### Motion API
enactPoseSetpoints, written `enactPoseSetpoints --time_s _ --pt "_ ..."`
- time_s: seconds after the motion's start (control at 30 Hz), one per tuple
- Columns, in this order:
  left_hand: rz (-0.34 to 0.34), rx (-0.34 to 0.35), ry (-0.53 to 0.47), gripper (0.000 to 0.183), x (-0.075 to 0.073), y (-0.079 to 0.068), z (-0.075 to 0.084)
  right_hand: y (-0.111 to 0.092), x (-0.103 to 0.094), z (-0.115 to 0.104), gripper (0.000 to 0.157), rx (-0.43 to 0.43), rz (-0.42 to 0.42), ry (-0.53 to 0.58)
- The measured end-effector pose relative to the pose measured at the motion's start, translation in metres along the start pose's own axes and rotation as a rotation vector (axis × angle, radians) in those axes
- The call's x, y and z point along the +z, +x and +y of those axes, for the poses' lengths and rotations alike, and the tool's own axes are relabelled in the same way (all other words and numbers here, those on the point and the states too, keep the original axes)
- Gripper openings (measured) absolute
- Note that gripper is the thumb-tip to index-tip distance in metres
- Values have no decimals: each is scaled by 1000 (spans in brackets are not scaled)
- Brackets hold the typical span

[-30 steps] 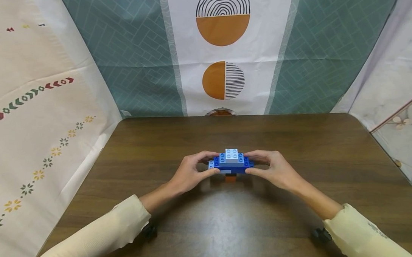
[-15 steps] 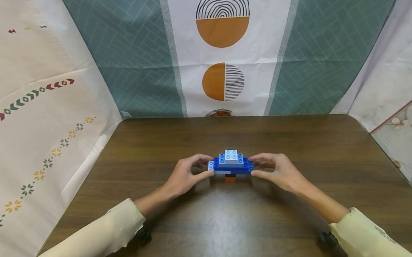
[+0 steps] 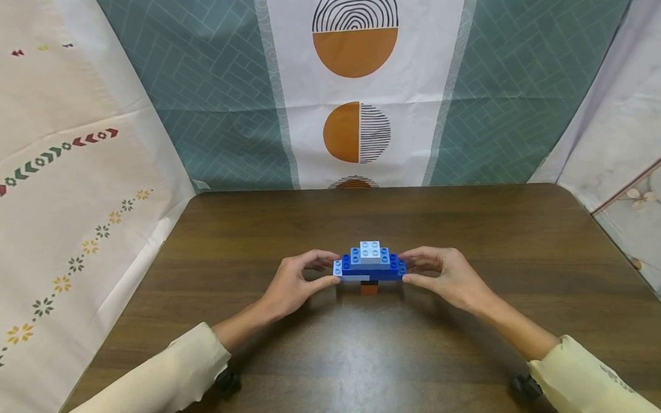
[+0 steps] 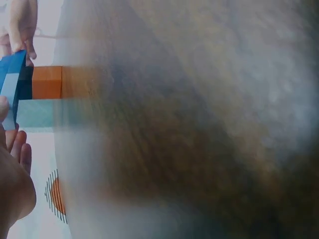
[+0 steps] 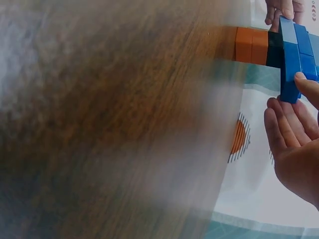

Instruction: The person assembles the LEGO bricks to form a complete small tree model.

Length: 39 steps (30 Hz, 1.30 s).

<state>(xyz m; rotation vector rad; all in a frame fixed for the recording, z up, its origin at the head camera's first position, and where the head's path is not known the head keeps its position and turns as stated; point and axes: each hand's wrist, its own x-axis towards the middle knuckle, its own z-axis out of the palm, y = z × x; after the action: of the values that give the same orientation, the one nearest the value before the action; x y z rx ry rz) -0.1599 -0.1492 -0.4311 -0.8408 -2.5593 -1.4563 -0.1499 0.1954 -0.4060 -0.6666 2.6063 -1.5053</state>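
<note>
A building-brick model (image 3: 374, 273) stands upright in the middle of the wooden table. Its blue tiers narrow upward to a pale top brick (image 3: 369, 249). Beneath them, a black brick (image 5: 274, 50) and orange bricks (image 5: 250, 46) form a narrow post. My left hand (image 3: 295, 284) pinches the left end, thumb in front by the light-blue brick (image 3: 337, 269) and fingers behind. At the right end, my right hand (image 3: 450, 277) does the same, its thumb (image 5: 306, 84) on the dark-blue front. Fingertips behind the model are partly hidden.
The brown table (image 3: 336, 352) reaches back to a teal and white patterned cloth (image 3: 224, 105). Pale printed cloths hang at the left (image 3: 45, 233) and right (image 3: 640, 108). Dark objects (image 3: 526, 386) show under both sleeves.
Both hands have slid outward along the model, from nearer its middle to its two ends. The left hand shifts slightly further left in the last half second. The model stays in place.
</note>
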Motion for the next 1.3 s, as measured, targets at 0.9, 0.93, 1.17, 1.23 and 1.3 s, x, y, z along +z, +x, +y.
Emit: enactPoseSetpoints --time_s 0.9,0.93,1.17,1.23,1.3 --pt "46 -198 120 28 13 24 -5 29 4 7 32 231 1 -9" --pt "49 -197 118 27 14 25 -6 30 5 7 32 230 4 -16" --pt "89 -196 174 22 19 31 -8 36 11 8 26 222 45 -61" --pt "95 -192 196 21 20 32 -8 37 12 8 24 221 54 -65" --pt "98 -192 219 21 21 33 -9 38 13 9 23 223 61 -60"
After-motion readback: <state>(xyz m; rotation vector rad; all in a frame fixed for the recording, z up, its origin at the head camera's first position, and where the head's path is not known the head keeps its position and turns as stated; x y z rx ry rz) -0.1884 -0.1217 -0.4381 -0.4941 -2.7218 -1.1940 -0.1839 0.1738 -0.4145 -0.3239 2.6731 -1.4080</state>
